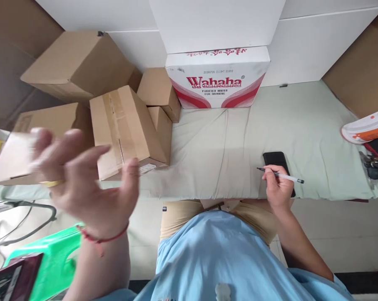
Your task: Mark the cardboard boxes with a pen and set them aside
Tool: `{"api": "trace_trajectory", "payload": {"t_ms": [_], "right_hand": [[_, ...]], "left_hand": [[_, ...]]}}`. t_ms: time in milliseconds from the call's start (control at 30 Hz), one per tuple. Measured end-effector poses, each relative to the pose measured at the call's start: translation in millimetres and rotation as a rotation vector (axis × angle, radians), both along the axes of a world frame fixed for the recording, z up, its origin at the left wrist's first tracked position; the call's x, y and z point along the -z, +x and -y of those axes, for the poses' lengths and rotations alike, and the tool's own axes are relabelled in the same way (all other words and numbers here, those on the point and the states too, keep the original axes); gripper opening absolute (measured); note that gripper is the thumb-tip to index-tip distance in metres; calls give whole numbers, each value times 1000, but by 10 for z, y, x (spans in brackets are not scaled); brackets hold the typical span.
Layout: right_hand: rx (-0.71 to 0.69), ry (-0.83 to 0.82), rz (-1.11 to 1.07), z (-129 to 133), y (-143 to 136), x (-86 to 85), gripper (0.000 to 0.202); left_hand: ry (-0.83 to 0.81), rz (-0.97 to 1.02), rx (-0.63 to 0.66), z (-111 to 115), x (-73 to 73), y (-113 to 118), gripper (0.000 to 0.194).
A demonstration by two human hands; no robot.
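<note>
My left hand (88, 179) is raised close to the camera, fingers spread and slightly blurred, holding nothing. It wears a ring and a red string bracelet. Behind it in the view stand the taped cardboard box (126, 125) and another carton (51, 115). On the right, my right hand (277, 188) grips a pen (284, 175) with a clear barrel, its dark tip pointing left. Beneath that hand a black phone or wallet-like flat object (275, 158) lies on the cloth-covered table (214, 159), partly hidden by the hand.
A white and red Wahaha water carton (220, 79) stands at the back. More cardboard boxes (79, 62) pile up at the left. At the right edge are an orange-white package (369, 127) and keys (377, 165). A green plastic stool (55, 261) stands at lower left.
</note>
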State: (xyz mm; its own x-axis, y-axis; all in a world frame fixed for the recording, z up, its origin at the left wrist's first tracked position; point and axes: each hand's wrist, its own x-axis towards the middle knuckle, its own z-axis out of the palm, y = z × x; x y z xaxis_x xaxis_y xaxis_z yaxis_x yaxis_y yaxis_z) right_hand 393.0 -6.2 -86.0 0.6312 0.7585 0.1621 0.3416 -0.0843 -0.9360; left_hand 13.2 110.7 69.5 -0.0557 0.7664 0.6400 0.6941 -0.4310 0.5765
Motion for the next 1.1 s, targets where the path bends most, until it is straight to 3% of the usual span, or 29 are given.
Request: {"api": "trace_trajectory", "payload": {"t_ms": [100,200,333,433,533,633,767,833,967,1033,1100], "right_hand": [[-123,-16,117,-30,-114,-27,25],[-261,18,285,-106,-203,13,20],[-414,-15,596,-229,-257,212,28],[-438,-57,662,-311,-274,383,41],[-400,-49,618,-360,-273,466,48],[-333,-12,551,-368,-253,460,45],[-270,29,452,-353,-242,429,40],[-251,36,406,-349,-247,424,38],[-206,43,345,-346,-250,408,37],[-189,53,331,-342,-241,392,35],[-178,58,322,-341,-227,375,31]], "left_hand": [[-92,-289,73,18,319,134,60],[-214,-244,69,-47,550,112,60],[-121,-316,18,-104,688,38,59],[-73,-382,-14,-132,783,15,44],[73,-409,-4,-111,830,-13,33],[341,-495,84,29,752,31,40],[487,-480,287,328,664,337,44],[464,-430,394,447,741,536,39],[256,-235,582,593,1085,780,44],[114,-80,614,659,1262,791,52],[-39,103,566,733,1403,748,69]]}}
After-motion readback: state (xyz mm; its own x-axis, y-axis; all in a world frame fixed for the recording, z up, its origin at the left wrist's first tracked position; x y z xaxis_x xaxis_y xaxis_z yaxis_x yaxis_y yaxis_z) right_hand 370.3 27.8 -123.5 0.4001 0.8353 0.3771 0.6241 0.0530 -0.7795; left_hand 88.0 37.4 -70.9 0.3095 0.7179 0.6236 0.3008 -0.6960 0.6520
